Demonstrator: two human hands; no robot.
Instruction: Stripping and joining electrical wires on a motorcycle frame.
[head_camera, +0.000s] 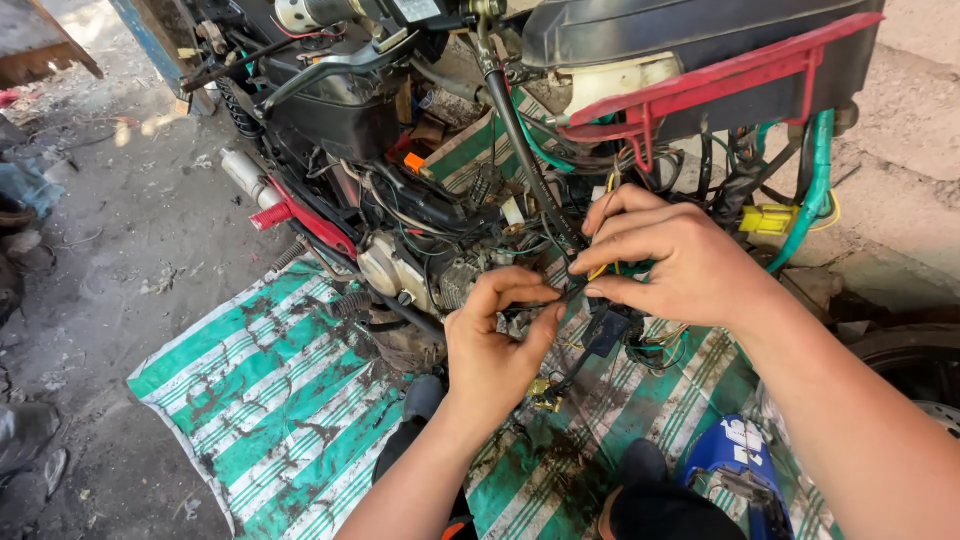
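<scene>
Left hand (497, 340) & right hand (668, 262) both pinch thin wires (560, 296) by the stripped motorbike engine (400, 265); wiring looks mid-job, loom loose, panels off, nothing refitted yet

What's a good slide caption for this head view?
Both hands pinch thin wires beside a stripped motorcycle.
</scene>
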